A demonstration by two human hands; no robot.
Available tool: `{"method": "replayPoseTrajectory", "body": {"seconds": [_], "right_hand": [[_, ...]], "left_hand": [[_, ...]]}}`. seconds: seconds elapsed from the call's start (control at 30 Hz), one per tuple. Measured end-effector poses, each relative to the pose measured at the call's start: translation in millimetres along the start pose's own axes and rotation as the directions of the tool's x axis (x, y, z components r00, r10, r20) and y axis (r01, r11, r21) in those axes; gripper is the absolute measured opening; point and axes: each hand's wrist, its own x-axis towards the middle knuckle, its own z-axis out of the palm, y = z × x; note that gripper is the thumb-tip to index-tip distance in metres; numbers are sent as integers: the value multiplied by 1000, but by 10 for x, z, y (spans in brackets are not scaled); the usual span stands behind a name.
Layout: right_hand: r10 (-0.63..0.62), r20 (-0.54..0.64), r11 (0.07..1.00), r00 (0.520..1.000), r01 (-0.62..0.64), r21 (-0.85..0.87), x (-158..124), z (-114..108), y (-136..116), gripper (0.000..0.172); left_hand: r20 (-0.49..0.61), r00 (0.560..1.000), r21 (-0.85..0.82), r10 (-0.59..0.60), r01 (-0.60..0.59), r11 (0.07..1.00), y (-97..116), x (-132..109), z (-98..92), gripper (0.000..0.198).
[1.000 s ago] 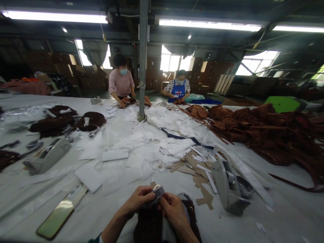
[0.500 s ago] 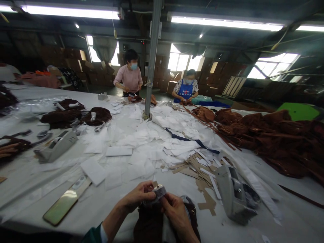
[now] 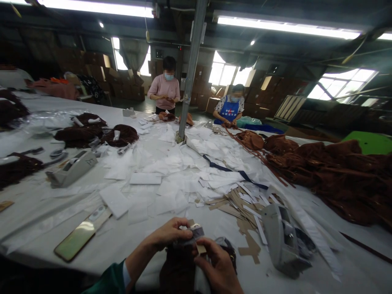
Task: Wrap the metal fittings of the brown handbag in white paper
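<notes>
My left hand (image 3: 171, 234) pinches a grey wrapped band (image 3: 197, 232) at the top of a dark brown soft item (image 3: 177, 269), which looks like a bag. A bit of shiny metal shows by the band. Just to the right, my right hand (image 3: 219, 263) is closed on a small tan card piece (image 3: 201, 248), held between thumb and fingers. A pale strip runs down the front of the brown item, partly behind my right hand. The item's lower part is cut off by the frame edge.
A grey tape dispenser (image 3: 283, 241) stands at right, beside tan card strips (image 3: 241, 208). White sheets (image 3: 171, 175) cover the table's middle. A phone (image 3: 82, 234) and another dispenser (image 3: 72, 168) lie left. Brown bags (image 3: 330, 175) pile up at right. Two people work across, near a pole (image 3: 191, 69).
My right hand has shifted slightly down and turned, and the tan piece now shows in its fingers. My left hand stays at the band. The view has swung slightly left.
</notes>
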Motion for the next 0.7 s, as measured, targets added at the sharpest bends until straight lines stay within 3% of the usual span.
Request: {"method": "replayPoseTrajectory", "body": {"seconds": [0.03, 0.13, 0.23, 0.37, 0.5, 0.57, 0.63, 0.7], "right_hand": [[-39, -57, 996, 998, 34, -83, 9, -22, 6, 16], [-178, -197, 948, 964, 114, -296, 62, -79, 3, 22], [-237, -185, 925, 954, 163, -344, 123, -104, -51, 24], [-191, -135, 948, 972, 147, -282, 166, -112, -130, 22], [-18, -150, 973, 988, -18, -231, 150, -142, -141, 15], [36, -204, 975, 978, -79, -207, 132, -147, -140, 23], [-5, -232, 971, 973, -51, -233, 116, -136, -145, 26], [-149, -179, 944, 972, 86, -319, 107, -120, -144, 15]], "left_hand": [[26, 1000, 20, 4, -4, 1000, 20, -4, 14, 37], [105, 994, 90, 18, -28, 996, 94, -15, 66, 33], [155, 988, 165, 23, -49, 985, 166, -21, 126, 28], [154, 988, 254, 25, -64, 965, 224, -38, 223, 19], [129, 991, 301, 37, -75, 951, 236, -79, 299, 15], [133, 990, 299, 37, -75, 951, 234, -100, 311, 18], [153, 988, 232, 31, -67, 970, 230, -115, 306, 22], [166, 986, 139, 30, -54, 989, 224, -121, 291, 28]]}}
